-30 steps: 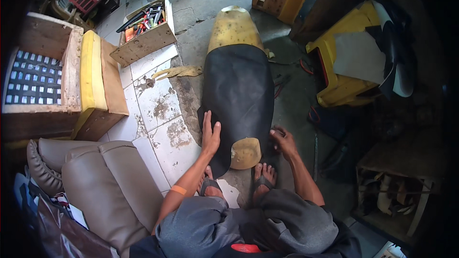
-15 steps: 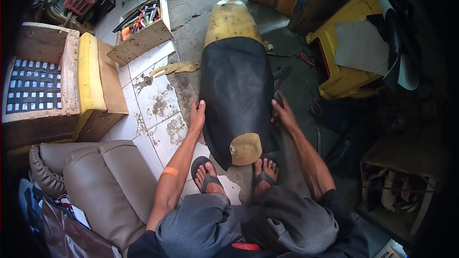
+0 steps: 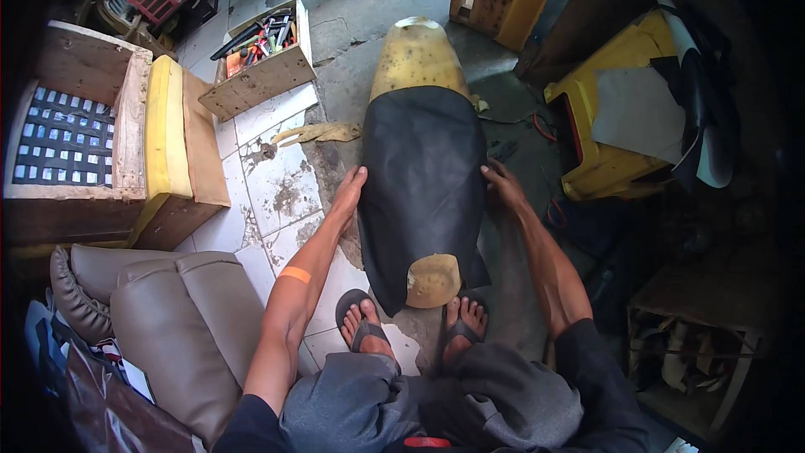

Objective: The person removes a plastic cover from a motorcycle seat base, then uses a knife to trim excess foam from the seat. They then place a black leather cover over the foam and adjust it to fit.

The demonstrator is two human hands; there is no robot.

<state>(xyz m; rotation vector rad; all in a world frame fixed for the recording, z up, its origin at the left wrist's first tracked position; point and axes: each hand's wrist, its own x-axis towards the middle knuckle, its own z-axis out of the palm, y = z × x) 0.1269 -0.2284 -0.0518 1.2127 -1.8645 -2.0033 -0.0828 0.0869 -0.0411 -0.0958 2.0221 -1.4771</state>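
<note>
Although faintly wrinkly, black sheet (image 3: 423, 176) over rounded yellow foam (image 3: 419, 65), between hands (image 3: 346, 192) (image 3: 505, 188).

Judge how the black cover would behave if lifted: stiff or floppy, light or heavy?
The black cover would probably flop, since it drapes along the curved yellow foam and its lower corners spread loosely. It is likely light for its size, as its edges look thin.

The black sheet (image 3: 423, 172) lies, slightly wrinkled, over the middle of the yellow foam seat (image 3: 418, 63), whose spotted far end and near tip are bare.
</note>
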